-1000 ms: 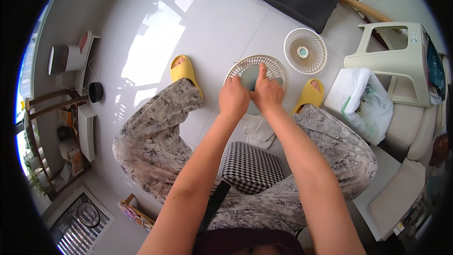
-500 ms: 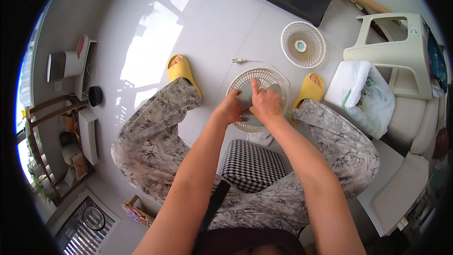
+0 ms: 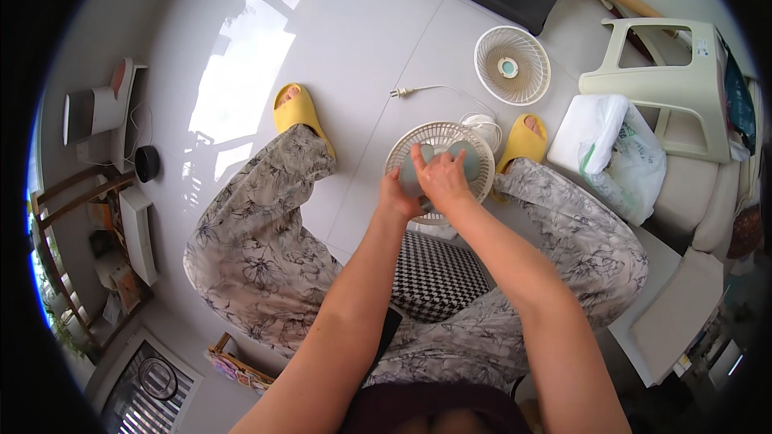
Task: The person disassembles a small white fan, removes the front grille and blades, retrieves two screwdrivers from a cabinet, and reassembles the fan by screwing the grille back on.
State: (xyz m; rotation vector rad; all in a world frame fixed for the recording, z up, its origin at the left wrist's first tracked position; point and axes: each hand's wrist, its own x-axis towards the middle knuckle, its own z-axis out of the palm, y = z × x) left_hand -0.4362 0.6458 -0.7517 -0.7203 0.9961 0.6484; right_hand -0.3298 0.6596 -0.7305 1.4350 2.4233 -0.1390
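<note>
A small electric fan with grey-green blades and a white slatted rear grille is between my legs, facing up. My left hand is closed at the blades' left side, its thumb up along the edge and its other fingers partly hidden. Over the middle of the blades lies my right hand, index and little fingers raised, the others bent down at the hub. What they pinch there is hidden. The round white front grille rests apart on the floor, beyond the fan.
A white cord ends in a plug on the tiled floor. My yellow slippers flank the fan. To the right stand a pale plastic stool and a white plastic bag. A houndstooth-patterned seat is below my forearms.
Both hands stay at the fan's middle. My right index finger has shifted left and its little finger now sticks up. The fan has tilted, and its white base shows behind the grille.
</note>
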